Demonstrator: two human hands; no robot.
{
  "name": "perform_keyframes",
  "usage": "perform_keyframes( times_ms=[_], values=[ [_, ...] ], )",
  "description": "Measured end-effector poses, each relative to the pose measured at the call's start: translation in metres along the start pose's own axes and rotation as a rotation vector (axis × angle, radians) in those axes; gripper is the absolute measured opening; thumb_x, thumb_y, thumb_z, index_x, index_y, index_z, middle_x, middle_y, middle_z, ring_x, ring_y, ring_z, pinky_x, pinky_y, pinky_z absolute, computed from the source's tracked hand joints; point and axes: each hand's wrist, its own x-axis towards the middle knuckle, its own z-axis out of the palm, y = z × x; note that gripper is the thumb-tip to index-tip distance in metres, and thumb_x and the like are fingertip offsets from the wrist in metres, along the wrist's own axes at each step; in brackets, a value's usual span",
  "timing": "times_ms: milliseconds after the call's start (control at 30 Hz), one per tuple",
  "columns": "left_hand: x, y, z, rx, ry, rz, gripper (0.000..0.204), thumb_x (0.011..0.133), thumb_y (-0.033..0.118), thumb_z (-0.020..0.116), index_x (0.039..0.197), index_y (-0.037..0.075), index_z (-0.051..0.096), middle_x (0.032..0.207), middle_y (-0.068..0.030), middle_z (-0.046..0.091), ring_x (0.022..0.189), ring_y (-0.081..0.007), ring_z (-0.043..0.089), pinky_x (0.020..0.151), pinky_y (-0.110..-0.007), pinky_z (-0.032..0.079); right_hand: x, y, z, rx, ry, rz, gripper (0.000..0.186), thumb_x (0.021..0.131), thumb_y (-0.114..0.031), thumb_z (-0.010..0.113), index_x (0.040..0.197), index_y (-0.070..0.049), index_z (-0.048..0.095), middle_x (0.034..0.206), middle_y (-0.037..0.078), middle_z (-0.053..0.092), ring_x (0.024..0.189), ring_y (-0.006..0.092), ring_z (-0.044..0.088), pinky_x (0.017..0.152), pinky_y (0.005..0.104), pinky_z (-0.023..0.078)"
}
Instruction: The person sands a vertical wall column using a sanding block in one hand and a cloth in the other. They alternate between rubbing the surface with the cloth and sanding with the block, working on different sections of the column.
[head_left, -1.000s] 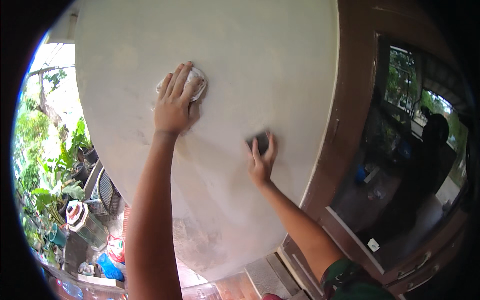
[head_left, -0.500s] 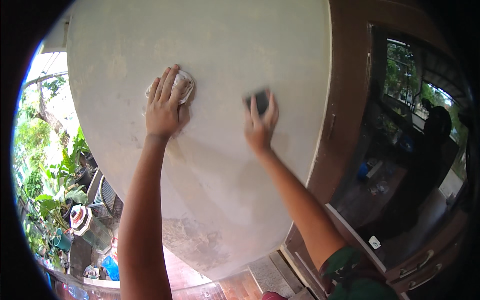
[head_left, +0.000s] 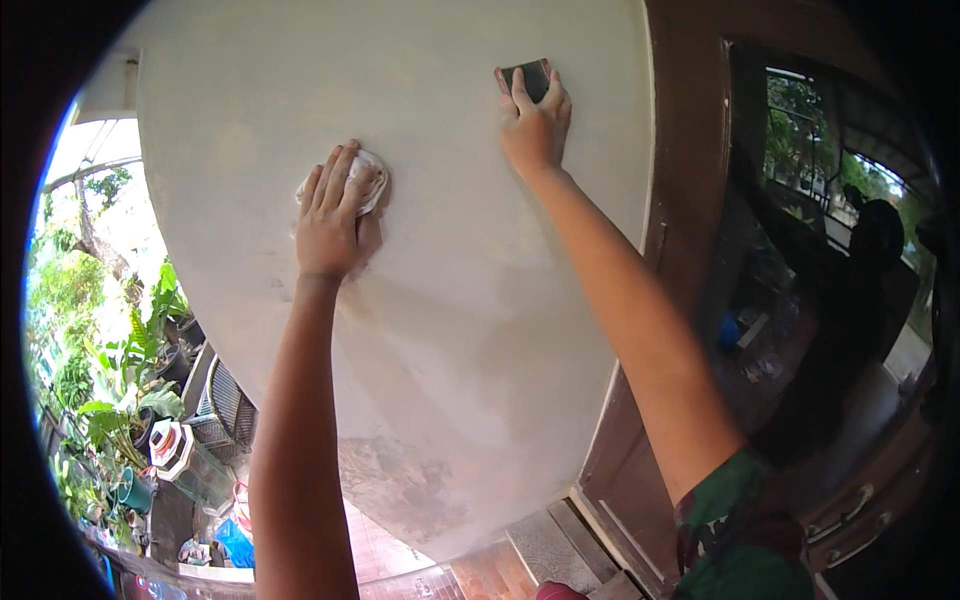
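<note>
Head view shows the left hand (head_left: 335,218) pressing a white cloth (head_left: 362,180) flat on the pale wall (head_left: 430,330), fingers close together. Near the wall's right edge, the right hand (head_left: 535,125) holds a small dark block (head_left: 528,78) against it, fingers together on top.

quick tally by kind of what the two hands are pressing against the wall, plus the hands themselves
white cloth, under the left hand: 1
dark sanding block, under the right hand: 1
hands flat against the pale wall: 2
total: 4
</note>
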Motion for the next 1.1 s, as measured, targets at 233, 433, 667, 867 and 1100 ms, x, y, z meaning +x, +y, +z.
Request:
perform_keyframes(
  times_ms=[233, 433, 667, 867, 1100],
  values=[
    [0.002, -0.002, 0.002, 0.007, -0.002, 0.002, 0.039, 0.084, 0.011, 0.058, 0.122, 0.017, 0.065, 0.157, -0.0058, 0.048, 0.146, -0.0277, 0.043, 0.120, -0.047, 0.034, -0.058, 0.024, -0.031, 0.057, -0.096, -0.174, 0.049, 0.091, -0.023, 0.073, 0.138, -0.015, 0.062, 0.152, 0.030, 0.034, 0.136, 0.0482, 0.038, 0.111, 0.0577, 0.036],
    [0.001, -0.001, 0.002, -0.004, 0.001, 0.002, 0.039, 0.084, 0.012, 0.060, 0.122, 0.018, 0.064, 0.156, -0.0058, 0.049, 0.145, -0.0276, 0.044, 0.120, -0.048, 0.035, -0.048, 0.036, -0.042, 0.087, -0.148, -0.284, 0.052, 0.090, -0.017, 0.073, 0.140, -0.013, 0.061, 0.152, 0.030, 0.034, 0.136, 0.0485, 0.039, 0.112, 0.0566, 0.036],
    [-0.010, -0.001, 0.004, 0.004, 0.005, -0.002, 0.039, 0.083, 0.012, 0.061, 0.122, 0.018, 0.064, 0.156, -0.0060, 0.049, 0.144, -0.0275, 0.045, 0.120, -0.048, 0.034, -0.030, 0.052, -0.034, 0.084, -0.127, -0.370, 0.050, 0.090, -0.020, 0.073, 0.138, -0.014, 0.061, 0.152, 0.030, 0.035, 0.135, 0.0481, 0.041, 0.112, 0.0583, 0.035],
    [-0.002, -0.001, 0.002, 0.062, -0.027, -0.015, 0.038, 0.085, 0.016, 0.059, 0.123, 0.018, 0.064, 0.156, -0.0072, 0.049, 0.145, -0.0281, 0.044, 0.119, -0.049, 0.034, 0.017, 0.074, -0.024, 0.011, -0.104, -0.349, 0.047, 0.093, -0.028, 0.069, 0.139, -0.018, 0.063, 0.152, 0.029, 0.037, 0.138, 0.0455, 0.038, 0.113, 0.0569, 0.034],
    [-0.002, -0.002, 0.003, 0.086, 0.012, 0.009, 0.034, 0.089, 0.016, 0.056, 0.122, 0.017, 0.063, 0.156, -0.0094, 0.049, 0.145, -0.0320, 0.044, 0.119, -0.051, 0.033, 0.061, 0.107, -0.010, 0.004, -0.025, -0.337, 0.048, 0.092, -0.029, 0.070, 0.139, -0.023, 0.063, 0.153, 0.024, 0.038, 0.139, 0.0428, 0.038, 0.113, 0.0565, 0.034]
  ],
)
